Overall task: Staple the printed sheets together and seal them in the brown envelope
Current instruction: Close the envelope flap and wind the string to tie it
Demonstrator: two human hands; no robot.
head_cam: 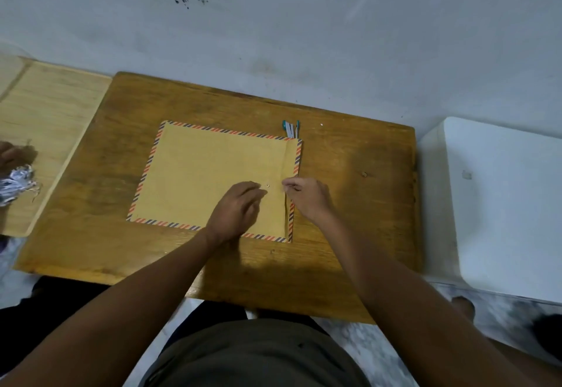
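The person's dark grey-green shirt (258, 356) is closest, at the bottom of the view, and two bare arms reach out from it over the brown wooden counter (349, 204). A big brown paper envelope (197, 173) with a red and blue striped edge lies flat in the middle of the counter. Its flap (292, 158) is on the right side and is folded down over the envelope. The left hand (235, 210) rests on the envelope with its fingers curled, close to a tiny shiny dot (267, 186) on the paper. It holds nothing that shows. The right hand (308, 199) pinches its thumb and finger together at the edge of the flap; I cannot tell if something thin is between them. A small teal and white thing (290, 129) pokes out from behind the top right corner of the envelope. A pale wooden board (54, 131) lies to the left of the counter, and a white box (501, 198) stands to the right.
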